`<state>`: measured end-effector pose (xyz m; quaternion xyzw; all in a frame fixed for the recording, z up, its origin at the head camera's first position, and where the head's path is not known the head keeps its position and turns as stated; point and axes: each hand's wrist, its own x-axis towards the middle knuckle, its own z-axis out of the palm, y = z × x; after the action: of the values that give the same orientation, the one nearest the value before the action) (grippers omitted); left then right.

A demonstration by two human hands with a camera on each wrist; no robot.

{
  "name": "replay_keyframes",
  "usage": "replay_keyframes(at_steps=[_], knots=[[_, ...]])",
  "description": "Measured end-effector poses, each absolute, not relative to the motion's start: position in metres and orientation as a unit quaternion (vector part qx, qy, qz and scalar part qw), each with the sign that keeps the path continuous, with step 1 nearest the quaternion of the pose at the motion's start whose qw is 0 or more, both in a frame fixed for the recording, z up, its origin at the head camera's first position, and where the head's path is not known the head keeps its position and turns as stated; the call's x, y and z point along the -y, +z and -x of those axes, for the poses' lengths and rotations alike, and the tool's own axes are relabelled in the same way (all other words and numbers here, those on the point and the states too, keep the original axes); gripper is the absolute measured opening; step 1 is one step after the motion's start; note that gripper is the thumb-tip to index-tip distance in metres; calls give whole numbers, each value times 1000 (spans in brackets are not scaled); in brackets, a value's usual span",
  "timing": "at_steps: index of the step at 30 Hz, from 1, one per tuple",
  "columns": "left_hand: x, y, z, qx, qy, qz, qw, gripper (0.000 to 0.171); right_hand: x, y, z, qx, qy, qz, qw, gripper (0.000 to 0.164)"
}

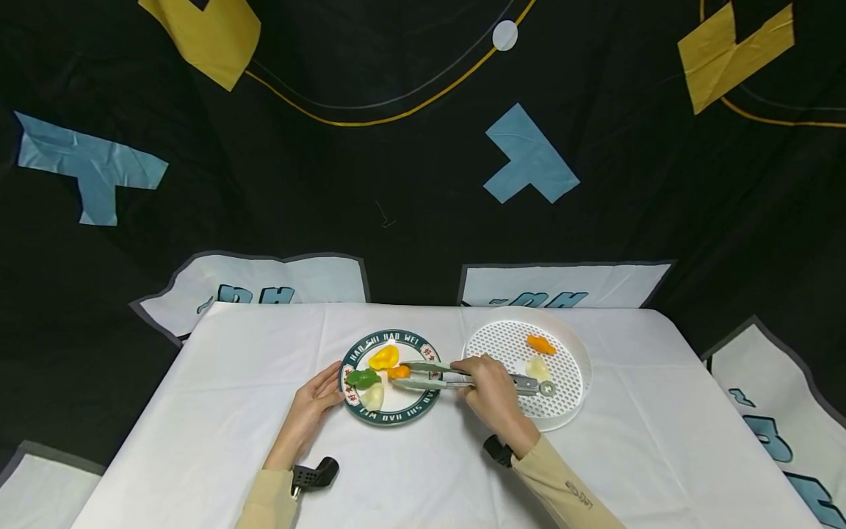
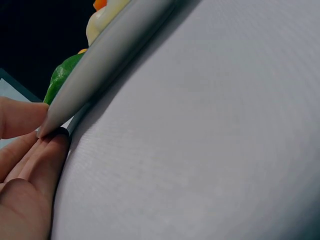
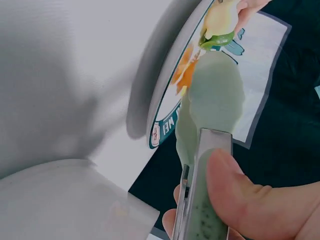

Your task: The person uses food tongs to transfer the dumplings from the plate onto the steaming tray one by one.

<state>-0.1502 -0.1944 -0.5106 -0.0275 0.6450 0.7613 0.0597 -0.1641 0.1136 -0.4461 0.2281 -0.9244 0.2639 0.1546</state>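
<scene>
My left hand [image 1: 315, 401] pinches the left rim of a green-bordered plate [image 1: 390, 419], thumb on top and fingers beneath in the left wrist view. Yellow [image 1: 384, 358], green [image 1: 363, 378], pale cream [image 1: 373, 397] and orange [image 1: 399, 372] pieces, resembling small peppers, lie on the plate. My right hand [image 1: 490, 391] grips metal tongs with pale green tips [image 1: 419, 383]. Those tips reach over the plate beside the orange piece; whether they squeeze it I cannot tell. The right wrist view shows the thumb [image 3: 240, 195] pressed along the tongs' handle.
Right of the plate stands a round white tray [image 1: 584, 367] with a perforated base. An orange piece [image 1: 541, 344] and a pale cream piece [image 1: 538, 369] lie in it. White cloth [image 1: 264, 353] covers the table, and a black curtain [image 1: 396, 184] hangs behind.
</scene>
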Motion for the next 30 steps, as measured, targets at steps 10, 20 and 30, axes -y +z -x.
replay_keyframes(at_steps=[10, 20, 30], knots=[[194, -513, 150, -655, 752, 39, 63, 64, -129, -438, 157, 915, 290, -217, 179, 45], [193, -512, 150, -655, 752, 43, 65, 65, -147, -429, 154, 914, 298, -195, 197, 43], [193, -511, 150, -652, 754, 44, 63, 64, -177, -422, 156, 912, 299, -180, 214, 45]])
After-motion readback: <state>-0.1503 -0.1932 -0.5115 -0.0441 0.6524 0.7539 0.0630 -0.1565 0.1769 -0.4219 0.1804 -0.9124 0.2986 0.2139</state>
